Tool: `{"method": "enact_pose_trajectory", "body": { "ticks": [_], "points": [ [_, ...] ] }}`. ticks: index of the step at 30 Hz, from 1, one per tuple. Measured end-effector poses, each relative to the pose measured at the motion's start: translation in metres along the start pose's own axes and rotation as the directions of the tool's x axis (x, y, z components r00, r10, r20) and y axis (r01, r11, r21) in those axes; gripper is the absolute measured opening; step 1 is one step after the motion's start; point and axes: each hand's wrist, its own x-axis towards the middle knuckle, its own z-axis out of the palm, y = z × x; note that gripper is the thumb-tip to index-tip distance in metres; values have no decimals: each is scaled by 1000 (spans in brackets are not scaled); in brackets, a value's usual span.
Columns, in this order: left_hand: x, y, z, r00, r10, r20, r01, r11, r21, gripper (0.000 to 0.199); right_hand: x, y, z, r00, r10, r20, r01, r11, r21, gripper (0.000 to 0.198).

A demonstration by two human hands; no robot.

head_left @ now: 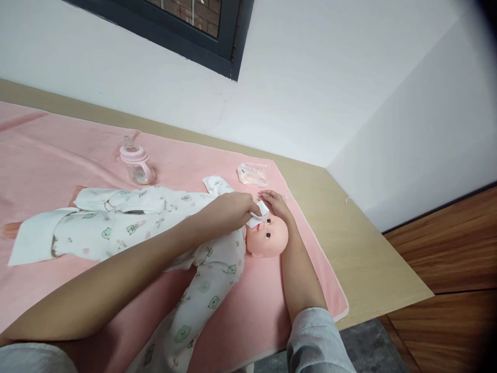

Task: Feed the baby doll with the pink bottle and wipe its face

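A baby doll [277, 237] lies on its back in a white printed sleepsuit [134, 225], its bald head toward the right. My left hand [237, 210] reaches across the doll's chest and pinches a small white cloth [259, 214] against the face, by the mouth and cheek. The cloth hides part of the face. On the far side of the head is my right hand [275, 202], fingers stretched out, the forearm passing close by the crown. Whether its palm touches the head cannot be made out.
A pink blanket [62, 155] covers much of the wooden table [334, 223]. Beyond the doll's legs stands a pink-lidded baby bottle [136, 163]. A clear plastic packet [253, 175] lies past my hands. The white wall [287, 93] and a dark-framed window [194, 46] border the far side.
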Motion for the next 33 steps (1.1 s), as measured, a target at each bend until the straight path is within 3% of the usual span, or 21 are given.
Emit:
{"method": "enact_pose_trajectory", "body": {
  "ticks": [6,9,11,14,17,20,23,27,33],
  "points": [
    [-4,0,-14,998,-16,-58,15,1000,-16,36,-4,-17,2,999,-37,20,38,998,-45,30],
    [-5,-6,-23,990,-54,-128,51,998,-27,36,-15,-50,10,985,-169,34,172,979,-110,31],
    [-5,-12,-29,981,-50,-186,50,999,-1,36,-31,-78,21,950,-294,107,308,938,-161,27],
    [-5,-25,-37,949,-27,-314,68,991,119,35,-65,-120,44,837,-469,284,540,791,-288,16],
    [-7,-35,-44,920,-43,-390,120,977,177,34,-98,-145,70,751,-486,448,659,598,-456,20],
    [-10,-39,-49,917,-34,-396,117,975,187,33,-117,-151,92,715,-437,546,697,379,-609,26],
    [-12,-39,-51,921,-14,-389,94,978,187,34,-122,-146,105,722,-392,571,683,271,-678,32],
    [-12,-41,-51,922,0,-388,81,978,192,34,-119,-143,107,749,-377,544,652,279,-705,32],
    [-11,-56,-60,901,-101,-422,207,955,213,31,-104,-138,92,813,-384,437,575,419,-702,23]
  ]
}}
